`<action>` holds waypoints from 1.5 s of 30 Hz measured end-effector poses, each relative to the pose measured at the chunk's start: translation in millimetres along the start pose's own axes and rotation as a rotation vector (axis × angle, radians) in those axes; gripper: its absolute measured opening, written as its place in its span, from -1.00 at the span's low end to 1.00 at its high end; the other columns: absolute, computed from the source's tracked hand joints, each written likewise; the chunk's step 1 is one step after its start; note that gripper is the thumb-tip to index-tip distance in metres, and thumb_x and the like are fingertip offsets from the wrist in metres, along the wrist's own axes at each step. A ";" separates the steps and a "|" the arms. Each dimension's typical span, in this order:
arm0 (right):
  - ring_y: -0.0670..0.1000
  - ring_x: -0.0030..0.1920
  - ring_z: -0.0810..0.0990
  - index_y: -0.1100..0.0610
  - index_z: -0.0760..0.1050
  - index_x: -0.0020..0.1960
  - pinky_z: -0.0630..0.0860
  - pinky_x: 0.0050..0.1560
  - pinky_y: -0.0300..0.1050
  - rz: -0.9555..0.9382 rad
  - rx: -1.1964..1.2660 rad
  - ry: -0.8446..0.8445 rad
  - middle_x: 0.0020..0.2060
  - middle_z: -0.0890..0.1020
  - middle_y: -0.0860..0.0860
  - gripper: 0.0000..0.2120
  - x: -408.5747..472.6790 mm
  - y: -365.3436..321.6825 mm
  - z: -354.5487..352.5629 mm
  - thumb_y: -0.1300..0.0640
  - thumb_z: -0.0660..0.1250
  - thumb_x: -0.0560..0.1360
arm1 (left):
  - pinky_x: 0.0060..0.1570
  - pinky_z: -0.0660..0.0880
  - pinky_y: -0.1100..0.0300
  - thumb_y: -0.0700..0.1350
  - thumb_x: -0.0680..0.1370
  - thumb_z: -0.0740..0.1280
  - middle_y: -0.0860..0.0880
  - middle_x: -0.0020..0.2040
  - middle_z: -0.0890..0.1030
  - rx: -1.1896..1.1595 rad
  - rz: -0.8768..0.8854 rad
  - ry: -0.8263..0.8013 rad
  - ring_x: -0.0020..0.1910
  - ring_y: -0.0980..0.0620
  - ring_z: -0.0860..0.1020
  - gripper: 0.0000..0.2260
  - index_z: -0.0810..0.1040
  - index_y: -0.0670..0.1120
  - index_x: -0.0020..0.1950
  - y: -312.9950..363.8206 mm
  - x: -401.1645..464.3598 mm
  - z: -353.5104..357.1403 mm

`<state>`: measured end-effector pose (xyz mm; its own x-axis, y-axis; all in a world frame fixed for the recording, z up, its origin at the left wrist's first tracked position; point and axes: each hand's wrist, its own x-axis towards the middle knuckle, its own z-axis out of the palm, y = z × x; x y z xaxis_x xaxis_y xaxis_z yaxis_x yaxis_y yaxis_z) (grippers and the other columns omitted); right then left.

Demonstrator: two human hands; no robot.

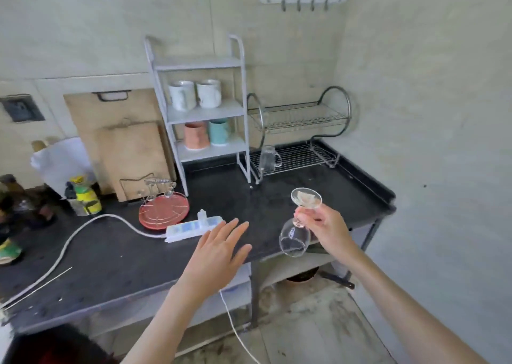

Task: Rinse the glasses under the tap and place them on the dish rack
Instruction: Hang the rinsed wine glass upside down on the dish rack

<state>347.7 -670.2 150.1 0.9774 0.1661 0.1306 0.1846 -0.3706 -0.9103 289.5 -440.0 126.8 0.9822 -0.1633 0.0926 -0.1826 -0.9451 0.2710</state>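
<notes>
My right hand (324,224) grips a clear wine glass (296,236) by its stem, upside down, with the foot up and the bowl hanging over the counter's front edge. My left hand (219,248) hovers flat with straight fingers above the black counter, holding nothing. The two-tier metal dish rack (299,120) stands at the back right of the counter. A clear glass mug (268,159) sits inverted on the left end of its lower tier. No tap is in view.
A white power strip (194,228) with its cable lies just beyond my left hand. Behind it are a pink round tray (164,211) and a white shelf (205,109) holding mugs. Cutting boards lean on the wall; bottles stand at far left.
</notes>
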 end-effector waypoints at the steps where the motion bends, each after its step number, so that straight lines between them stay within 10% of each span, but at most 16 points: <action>1: -0.31 -0.16 0.59 0.08 0.57 -0.02 0.45 -0.09 -0.48 0.004 -0.018 0.022 -0.17 0.64 -0.13 -0.91 9.1 6.2 -14.2 0.22 0.33 0.51 | 0.45 -0.01 0.13 0.48 0.24 -0.48 0.09 0.53 0.10 0.002 0.018 -0.007 0.52 0.04 0.03 -0.05 0.05 0.12 0.52 8.2 17.4 4.6; 9: -0.15 -0.04 0.62 0.01 0.59 -0.04 0.48 0.05 -0.28 0.047 -0.067 0.091 -0.13 0.67 -0.10 -0.92 118.4 31.7 -86.9 0.15 0.35 0.50 | 0.46 -0.01 0.08 0.47 0.17 -0.57 0.03 0.56 -0.03 0.012 0.046 -0.063 0.53 -0.01 -0.07 0.04 0.04 0.09 0.52 36.4 157.3 22.8; 13: -0.13 -0.04 0.60 0.05 0.58 -0.02 0.46 0.04 -0.30 -0.009 -0.107 0.105 -0.09 0.65 -0.06 -0.92 209.3 33.3 -109.0 0.17 0.34 0.50 | 0.48 -0.07 0.06 0.23 0.59 -0.09 -0.01 0.56 -0.08 0.045 0.063 -0.039 0.53 -0.03 -0.12 -0.45 0.00 0.06 0.54 32.1 246.6 11.6; 21: -0.13 -0.07 0.60 0.10 0.56 0.12 0.49 0.10 -0.19 -0.090 -0.151 0.130 -0.01 0.64 -0.08 -0.80 390.6 29.2 -119.4 0.08 0.32 0.51 | 0.46 -0.15 0.02 0.12 0.63 0.01 -0.08 0.55 -0.19 0.121 -0.020 0.092 0.52 -0.09 -0.21 -0.45 -0.09 -0.03 0.54 -2.0 399.5 -10.2; 25: -0.04 -0.18 0.62 0.10 0.55 0.13 0.54 -0.20 -0.32 -0.119 -0.176 0.078 0.02 0.64 -0.05 -0.78 461.9 30.3 -110.6 0.07 0.29 0.53 | 0.40 -0.30 0.04 0.11 0.63 -0.01 -0.07 0.53 -0.28 0.138 -0.090 0.144 0.44 -0.04 -0.37 -0.41 -0.25 -0.04 0.53 -18.5 445.9 -11.8; 28: -0.32 -0.45 0.50 0.13 0.55 0.13 0.43 -0.39 -0.46 -0.130 -0.148 0.058 -0.01 0.63 -0.02 -0.79 511.0 38.1 -97.7 0.10 0.28 0.54 | 0.33 -0.38 0.05 0.11 0.63 -0.03 -0.05 0.46 -0.38 0.167 -0.151 0.164 0.38 -0.03 -0.44 -0.40 -0.33 -0.05 0.49 -21.7 470.6 -5.0; 35: 0.00 0.02 0.59 0.20 0.58 0.10 0.46 0.13 -0.10 -0.073 -0.130 -0.052 0.03 0.65 0.08 -0.82 591.1 67.4 -67.3 0.20 0.31 0.52 | 0.22 0.31 -0.19 0.14 0.51 0.01 -0.18 0.38 0.41 0.351 -0.250 0.155 0.39 -0.17 0.27 -0.41 0.38 -0.22 0.37 -29.2 496.4 10.9; 45: 0.10 -0.01 0.63 0.22 0.56 0.14 0.49 0.00 -0.14 -0.115 -0.169 -0.256 0.01 0.67 0.05 -0.78 623.7 99.7 -44.9 0.18 0.31 0.52 | 0.30 0.23 -0.12 0.17 0.58 -0.04 -0.11 0.50 0.21 0.430 -0.310 0.184 0.45 -0.18 0.22 -0.41 0.24 -0.19 0.47 -27.9 495.7 23.7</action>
<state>980.4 -644.5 158.5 0.8955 0.4322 0.1067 0.3280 -0.4786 -0.8145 782.6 -501.3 142.4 0.9563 0.1564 0.2471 0.1856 -0.9776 -0.0995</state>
